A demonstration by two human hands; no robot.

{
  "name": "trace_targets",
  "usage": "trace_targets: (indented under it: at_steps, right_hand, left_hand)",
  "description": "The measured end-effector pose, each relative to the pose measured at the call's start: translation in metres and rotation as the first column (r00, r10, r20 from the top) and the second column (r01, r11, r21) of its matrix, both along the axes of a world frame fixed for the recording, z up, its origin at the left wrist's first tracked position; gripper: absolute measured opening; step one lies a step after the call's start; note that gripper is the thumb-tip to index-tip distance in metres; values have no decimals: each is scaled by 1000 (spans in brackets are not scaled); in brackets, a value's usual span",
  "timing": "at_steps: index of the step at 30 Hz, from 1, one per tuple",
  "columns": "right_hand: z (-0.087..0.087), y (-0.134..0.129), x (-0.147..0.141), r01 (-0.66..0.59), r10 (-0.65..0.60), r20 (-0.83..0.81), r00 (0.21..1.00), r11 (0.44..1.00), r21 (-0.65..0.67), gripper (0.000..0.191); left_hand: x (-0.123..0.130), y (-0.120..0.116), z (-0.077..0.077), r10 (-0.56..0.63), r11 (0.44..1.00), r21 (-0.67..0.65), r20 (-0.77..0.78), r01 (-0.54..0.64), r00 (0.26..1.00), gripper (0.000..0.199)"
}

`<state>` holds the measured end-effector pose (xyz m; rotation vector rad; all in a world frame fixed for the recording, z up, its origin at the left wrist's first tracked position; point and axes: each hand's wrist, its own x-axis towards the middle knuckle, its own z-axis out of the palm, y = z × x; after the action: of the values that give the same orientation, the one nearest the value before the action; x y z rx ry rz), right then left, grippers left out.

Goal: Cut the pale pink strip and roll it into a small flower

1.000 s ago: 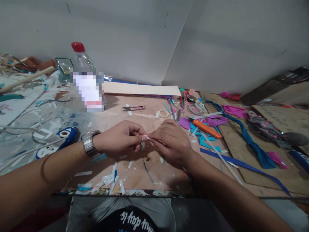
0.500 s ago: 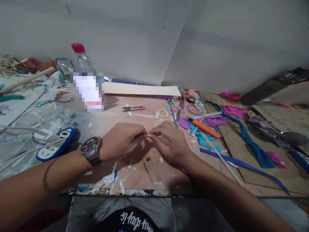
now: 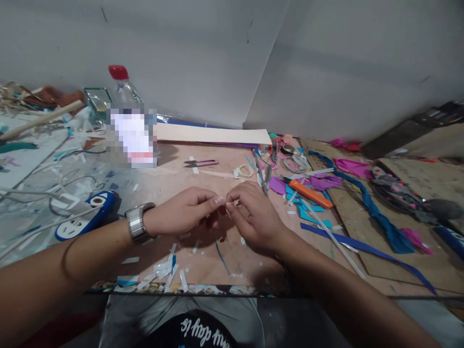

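Note:
My left hand (image 3: 184, 210), with a watch on its wrist, pinches thumb against index finger over the middle of the table. Close beside it on the right, my right hand (image 3: 255, 215) is closed too, thumb against forefinger. A thin pale piece (image 3: 232, 203) shows at the right fingertips; its nature is too small to tell. What the left fingertips hold is hidden. Beyond the hands lie small thread snips (image 3: 201, 163) and a roll of pale tape (image 3: 245, 171).
An orange cutter (image 3: 310, 193) lies among blue and purple scraps on the right, near a blue strip (image 3: 369, 251). On the left are a blue-and-white power strip (image 3: 87, 217), cables and a red-capped bottle (image 3: 125, 89). A cream board (image 3: 213, 134) lies behind.
My left hand has rotated, so the watch face has turned out of view and the lower fingers show. The fingertips of my two hands have moved slightly apart.

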<state>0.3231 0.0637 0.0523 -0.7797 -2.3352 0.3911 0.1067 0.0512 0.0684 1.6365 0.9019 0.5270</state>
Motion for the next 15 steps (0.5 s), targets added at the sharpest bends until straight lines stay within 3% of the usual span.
trace_targets:
  at_steps: [2,5,7,9,12,14,15]
  right_hand:
    - [1,1,0,-21,19,30,999,999,44,7]
    - [2,1,1,-37,32,62,998,996,84,7]
    - [2,1,1,-31,26,54,998,996,80,8]
    - [1,0,1,-9,8,19,1000,999,31,7]
    - [0,-1,1,24,-29,-34,999,989,-146,8]
    - [0,-2,1,27,-44,-50,998,954,-298,10]
    - [-1,-2,1,26,-49,-58,997,936,-351,11]
  left_hand:
    - [1,1,-1,-7,980,-200,82,23,997,46]
    - [1,1,-5,11,984,-176,109,8,994,37]
    - [1,0,-7,32,999,-20,69,-31,997,35]
    - [0,-1,-10,78,974,212,-10,-74,997,34]
    - [-1,-1,-15,154,810,586,-177,-21,972,33]
    - [-2,0,-18,176,689,721,-256,67,950,33]
    - [-1,0,-18,175,673,735,-271,86,946,34]
